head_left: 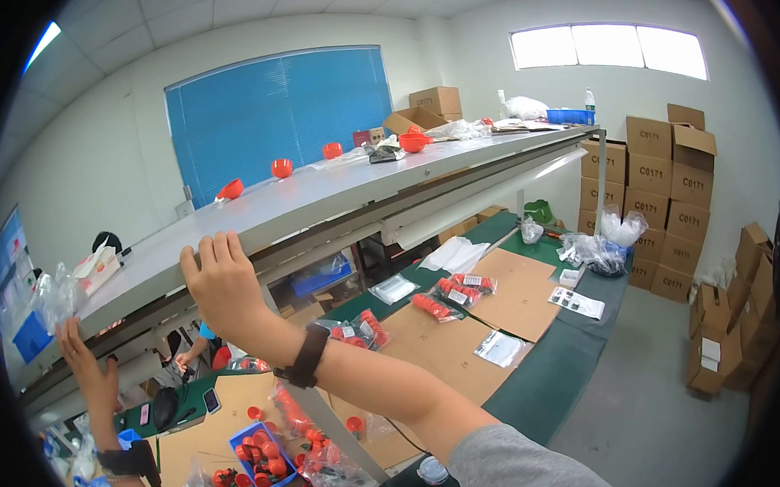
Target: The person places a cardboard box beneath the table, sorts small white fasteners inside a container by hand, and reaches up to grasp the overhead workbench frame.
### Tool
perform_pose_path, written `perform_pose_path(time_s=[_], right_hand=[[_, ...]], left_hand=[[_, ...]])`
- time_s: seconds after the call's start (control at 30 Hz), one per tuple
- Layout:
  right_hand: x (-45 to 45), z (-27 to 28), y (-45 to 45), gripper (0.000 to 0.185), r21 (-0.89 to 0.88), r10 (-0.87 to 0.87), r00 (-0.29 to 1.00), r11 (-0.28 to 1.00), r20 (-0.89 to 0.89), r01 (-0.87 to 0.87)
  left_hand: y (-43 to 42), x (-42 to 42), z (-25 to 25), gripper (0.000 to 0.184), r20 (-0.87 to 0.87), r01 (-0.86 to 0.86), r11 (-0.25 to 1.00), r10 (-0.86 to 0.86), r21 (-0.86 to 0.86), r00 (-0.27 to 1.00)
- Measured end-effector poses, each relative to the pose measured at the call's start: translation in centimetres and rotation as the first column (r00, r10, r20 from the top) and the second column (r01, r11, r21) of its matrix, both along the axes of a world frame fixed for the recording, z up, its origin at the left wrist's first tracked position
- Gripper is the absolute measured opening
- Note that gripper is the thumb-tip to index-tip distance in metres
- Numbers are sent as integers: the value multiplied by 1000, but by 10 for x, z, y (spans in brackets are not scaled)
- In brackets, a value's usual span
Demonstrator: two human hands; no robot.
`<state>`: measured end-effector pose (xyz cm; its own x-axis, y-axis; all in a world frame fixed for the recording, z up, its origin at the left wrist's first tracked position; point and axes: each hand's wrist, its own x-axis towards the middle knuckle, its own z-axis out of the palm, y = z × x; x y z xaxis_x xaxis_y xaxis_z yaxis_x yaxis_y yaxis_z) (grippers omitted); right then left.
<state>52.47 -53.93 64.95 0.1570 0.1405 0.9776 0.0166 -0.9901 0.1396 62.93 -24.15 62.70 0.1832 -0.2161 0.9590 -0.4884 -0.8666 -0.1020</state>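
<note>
My right hand (pixel 223 282) is at the front edge of a raised grey shelf (pixel 323 183), its fingers bent over the rim and the thumb hidden. Further left, my left hand (pixel 87 363) touches the same edge with fingers stretched and thumb apart, close to a blue bin (pixel 32 337). Dark bands circle both wrists. On the shelf top stand red cups (pixel 281 168), a red bowl-like piece (pixel 230 189) and crumpled clear plastic (pixel 57 294).
Below, a green-topped bench (pixel 521 420) carries cardboard sheets (pixel 517 291), bagged red parts (pixel 435 307) and a blue basket (pixel 262 458) of red parts. Another person's hand (pixel 182 362) shows under the shelf. Stacked cartons (pixel 648 175) line the right wall.
</note>
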Motion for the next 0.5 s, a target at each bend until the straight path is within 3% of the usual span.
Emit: perform_pose_path(time_s=[0.2,0.33,0.37,0.43,0.47,0.5], right_hand=[[4,0,2,42,26,17,1000,999,17,-18],[28,1,9,24,56,-74,997,996,3,74],[31,2,9,26,4,-78,995,997,-66,79],[49,1,15,38,-21,-170,985,985,-1,170],[51,4,18,42,-35,-172,983,985,-59,170],[64,12,22,43,-61,-168,972,985,-163,160]], left_hand=[[8,13,-4,84,20,-27,1000,27,9,999],[37,52,-1,74,69,78,992,-85,98,994],[49,71,-1,76,77,-5,995,-3,99,997],[87,131,-7,58,310,-59,989,14,138,951],[63,104,-1,58,294,-27,986,-23,164,955],[26,41,7,49,281,-177,975,133,134,950]])
